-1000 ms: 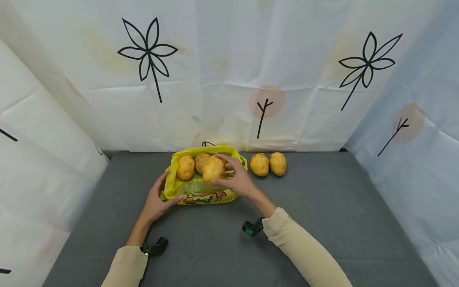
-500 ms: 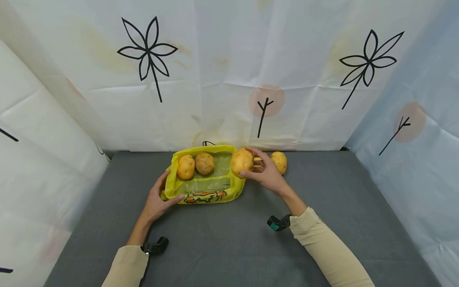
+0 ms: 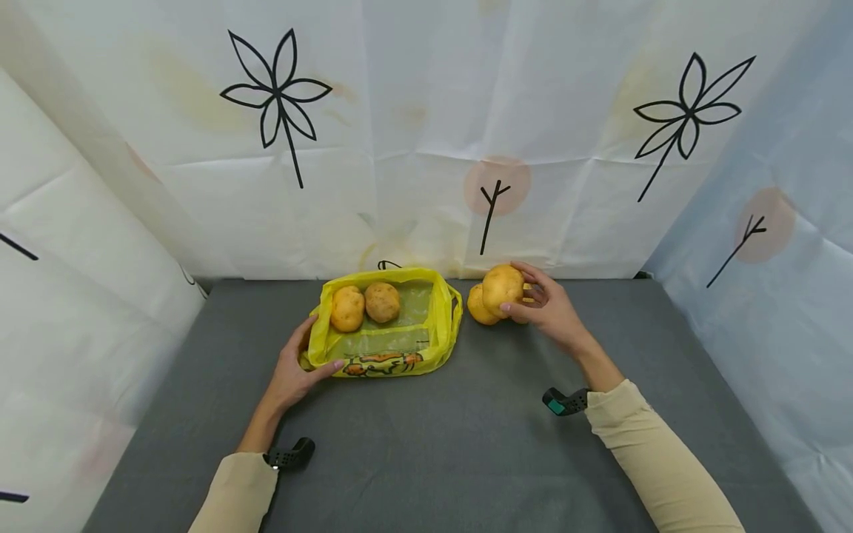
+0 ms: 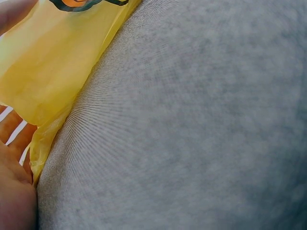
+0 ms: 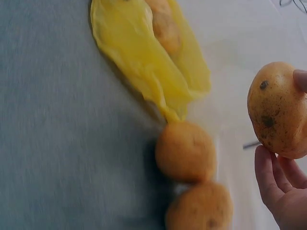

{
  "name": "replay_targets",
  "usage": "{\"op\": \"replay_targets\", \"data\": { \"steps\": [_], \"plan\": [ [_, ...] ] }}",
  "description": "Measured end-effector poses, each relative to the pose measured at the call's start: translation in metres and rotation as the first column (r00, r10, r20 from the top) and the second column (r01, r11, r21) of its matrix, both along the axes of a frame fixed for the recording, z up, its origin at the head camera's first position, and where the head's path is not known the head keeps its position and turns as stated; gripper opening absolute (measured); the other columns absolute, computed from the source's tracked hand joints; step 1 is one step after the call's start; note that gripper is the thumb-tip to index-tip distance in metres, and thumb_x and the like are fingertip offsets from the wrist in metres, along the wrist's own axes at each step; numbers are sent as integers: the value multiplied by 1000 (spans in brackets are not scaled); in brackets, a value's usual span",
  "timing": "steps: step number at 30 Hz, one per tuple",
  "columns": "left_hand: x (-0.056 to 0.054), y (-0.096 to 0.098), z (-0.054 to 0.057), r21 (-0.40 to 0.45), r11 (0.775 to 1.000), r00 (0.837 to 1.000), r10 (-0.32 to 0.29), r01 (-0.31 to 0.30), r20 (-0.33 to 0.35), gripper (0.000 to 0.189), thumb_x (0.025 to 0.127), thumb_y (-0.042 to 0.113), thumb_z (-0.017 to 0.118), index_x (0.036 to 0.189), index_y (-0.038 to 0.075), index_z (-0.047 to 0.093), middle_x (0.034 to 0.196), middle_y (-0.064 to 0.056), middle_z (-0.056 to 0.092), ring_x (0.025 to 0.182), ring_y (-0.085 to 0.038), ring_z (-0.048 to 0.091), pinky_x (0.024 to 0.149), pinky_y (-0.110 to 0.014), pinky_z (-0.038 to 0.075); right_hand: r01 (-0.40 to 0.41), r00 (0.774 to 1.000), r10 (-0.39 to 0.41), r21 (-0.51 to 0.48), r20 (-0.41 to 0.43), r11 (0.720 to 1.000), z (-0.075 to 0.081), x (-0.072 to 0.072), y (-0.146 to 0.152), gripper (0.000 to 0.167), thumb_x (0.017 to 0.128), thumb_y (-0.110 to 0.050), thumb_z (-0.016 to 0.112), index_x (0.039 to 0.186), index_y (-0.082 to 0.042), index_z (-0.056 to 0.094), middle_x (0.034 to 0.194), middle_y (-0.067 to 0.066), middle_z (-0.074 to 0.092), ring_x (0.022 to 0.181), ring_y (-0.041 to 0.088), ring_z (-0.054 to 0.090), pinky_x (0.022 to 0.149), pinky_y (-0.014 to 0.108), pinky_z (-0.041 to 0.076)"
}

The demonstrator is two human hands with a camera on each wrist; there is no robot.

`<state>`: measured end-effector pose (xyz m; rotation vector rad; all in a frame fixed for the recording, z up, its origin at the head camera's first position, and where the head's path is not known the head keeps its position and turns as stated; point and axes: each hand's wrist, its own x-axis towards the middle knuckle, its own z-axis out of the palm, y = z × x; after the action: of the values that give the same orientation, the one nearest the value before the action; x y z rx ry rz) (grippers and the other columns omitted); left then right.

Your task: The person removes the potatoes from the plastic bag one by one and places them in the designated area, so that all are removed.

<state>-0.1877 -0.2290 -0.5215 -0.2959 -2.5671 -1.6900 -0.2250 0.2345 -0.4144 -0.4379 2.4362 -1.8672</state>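
Note:
A yellow plastic bag (image 3: pixel 436 355) lies with its mouth spread wide, showing two potatoes, one on the left (image 3: pixel 347 309) and a browner one (image 3: pixel 383 302) beside it. My left hand (image 3: pixel 291 377) holds the bag's left end, thumb on the front and fingers round the side. To the right of the bag, my right hand (image 3: pixel 552 314) grips a potato (image 3: pixel 502 289) between thumb and fingers, lifted off the table. Below it on the table are two more potatoes, a nearer one (image 5: pixel 199 208) and another (image 5: pixel 186 151) close to the bag's handle; the head view hides one almost wholly.
A grey cloth-covered table (image 3: pixel 426 459) extends in front of the bag and to both sides. White fabric with drawn plants (image 3: pixel 413 148) rises right behind the table's back edge, with more fabric walls to the left and right.
My right hand has carried the potato out from over the bag, rightward to above the two potatoes on the table. My left hand has stayed at the bag's left end.

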Motion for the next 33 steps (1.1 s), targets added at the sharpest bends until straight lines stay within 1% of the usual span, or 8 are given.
{"op": "replay_targets", "data": {
  "steps": [8, 15, 19, 23, 26, 29, 30, 33],
  "plan": [
    [0, 0, 0, -2, 1000, 1000, 7, -7, 9, 97, 86, 18, 81, 162, 13, 23, 157, -19, 35, 133, -31, 43, 96, -19, 36, 44, 996, -41, -36, 77, 998, -4, -10, 44, 78, 95, -7, 72, 161, -10, 30, 149, 18, 36, 116, 17, 56, 88, 26, 52],
    [0, 1, 1, -9, 1000, 1000, -2, 3, 2, 97, 86, 18, 81, 162, 10, 22, 160, -20, 31, 134, -33, 42, 96, -16, 36, 98, 983, -93, -24, 160, 995, -11, -20, 80, 80, 97, -12, 71, 162, -12, 25, 156, 26, 29, 116, 11, 53, 91, 24, 51],
    [1, 1, 1, -11, 1000, 1000, -6, 6, -11, 96, 86, 16, 81, 162, 9, 22, 160, -20, 31, 134, -32, 43, 95, -16, 36, 113, 970, -109, -4, 216, 994, -18, -27, 93, 83, 97, -14, 71, 163, -12, 20, 161, 27, 22, 122, 17, 49, 104, 42, 45],
    [1, 1, 1, 6, 1000, 1000, -14, 14, -25, 95, 86, 13, 80, 162, 9, 22, 157, -21, 34, 130, -34, 45, 93, -15, 37, 126, 953, -131, 36, 273, 991, -26, -33, 102, 87, 96, -18, 73, 164, -13, 18, 163, 26, 19, 133, 33, 43, 110, 57, 34],
    [2, 1, 0, 16, 1000, 999, -21, 22, -33, 95, 86, 11, 80, 162, 8, 23, 156, -22, 36, 129, -33, 47, 92, -15, 38, 114, 944, -124, 52, 307, 992, -32, -36, 106, 88, 96, -15, 72, 164, -12, 16, 164, 26, 16, 140, 43, 35, 111, 58, 33],
    [2, 1, 0, 22, 1000, 999, -20, 21, -34, 95, 86, 11, 80, 162, 10, 23, 155, -21, 37, 128, -32, 47, 92, -14, 38, 85, 940, -99, 58, 327, 995, -38, -38, 110, 88, 98, -12, 70, 164, -10, 13, 165, 25, 12, 144, 46, 29, 111, 58, 32],
    [2, 1, 0, 24, 999, 999, -20, 21, -34, 95, 86, 11, 80, 162, 10, 23, 155, -21, 37, 128, -32, 47, 92, -14, 38, 81, 937, -95, 54, 336, 995, -40, -38, 111, 87, 98, -10, 69, 164, -10, 12, 166, 25, 11, 143, 46, 29, 111, 58, 32],
    [1, 0, -1, 26, 999, 999, -19, 20, -35, 95, 86, 13, 80, 162, 11, 23, 156, -20, 36, 129, -32, 46, 93, -15, 38, 60, 935, -82, 74, 346, 995, -45, -39, 113, 87, 99, -11, 68, 164, -9, 12, 166, 25, 9, 134, 37, 46, 109, 54, 37]
  ]
}}
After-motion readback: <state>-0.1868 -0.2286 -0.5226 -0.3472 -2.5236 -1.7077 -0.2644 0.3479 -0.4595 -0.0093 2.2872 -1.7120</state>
